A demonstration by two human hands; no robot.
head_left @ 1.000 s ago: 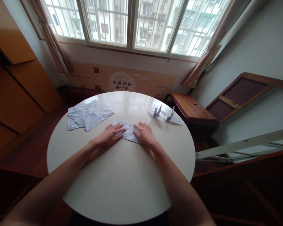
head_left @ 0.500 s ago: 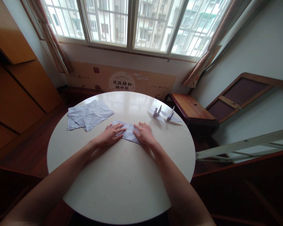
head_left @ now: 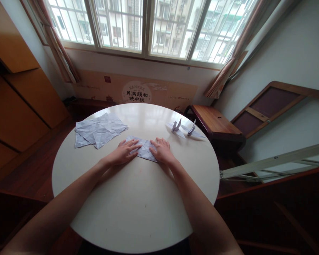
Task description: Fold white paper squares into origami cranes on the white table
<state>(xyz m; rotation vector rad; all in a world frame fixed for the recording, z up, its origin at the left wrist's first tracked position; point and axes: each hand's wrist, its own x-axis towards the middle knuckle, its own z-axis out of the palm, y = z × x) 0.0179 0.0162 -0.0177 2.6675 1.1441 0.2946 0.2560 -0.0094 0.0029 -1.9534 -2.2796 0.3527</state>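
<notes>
A creased sheet of pale paper (head_left: pixel 144 150) lies folded on the round white table (head_left: pixel 133 209), in front of me. My left hand (head_left: pixel 124 151) rests on its left part with the fingers stretched out. On the right part lies my right hand (head_left: pixel 161 149), palm down and fingers extended. Both hands cover the ends of the sheet, so its full outline is hidden. Beyond my left hand lies a small pile of creased paper sheets (head_left: pixel 101 129). To the far right stand two folded paper cranes, one (head_left: pixel 176 128) beside the other (head_left: pixel 192 130).
A low wooden bench or stool (head_left: pixel 215 120) stands off the table's right edge. Wooden cabinets (head_left: pixel 18 99) are on the left. A printed cardboard panel (head_left: pixel 154 88) runs below the window, behind the table.
Both hands keep their places on the paper. The whole view has shifted very slightly; nothing on the table has visibly moved.
</notes>
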